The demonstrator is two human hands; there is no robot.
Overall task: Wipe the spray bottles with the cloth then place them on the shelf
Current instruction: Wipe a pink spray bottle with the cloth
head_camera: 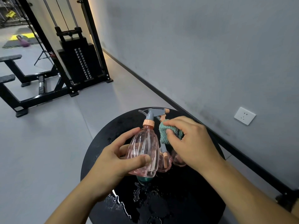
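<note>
Bottle held for wiping over a wet black table

Pink, see-through plastic forms the body of the spray bottle [144,152], which is held up above the round black table [100,143] by the left hand [113,160]. The bottle is gripped round its belly: the thumb is laid across the near side and the other fingers are curled behind the far side. The bottle stands roughly upright, tilted a little away from the camera, with its peach collar and grey trigger head at the top and the nozzle turned to the right.

Just to the right of the bottle's shoulder, a teal cloth [165,133] is bunched in the right hand [192,143]. It is pinched between the thumb and the curled fingers, and its left edge is close against the bottle; whether it touches cannot be told.

Below the right hand, a second pink spray bottle [165,160] is seen on the table, partly hidden by the held bottle and the hand. A further pink rounded shape [177,157] lies just beside it, mostly covered by the right hand. Water drops and a puddle [123,206] are spread over the near part of the tabletop.

Behind the table, a grey wall carries a white socket [244,115]. A black weight-stack machine [79,59] is set on the grey floor at the upper left.
</note>
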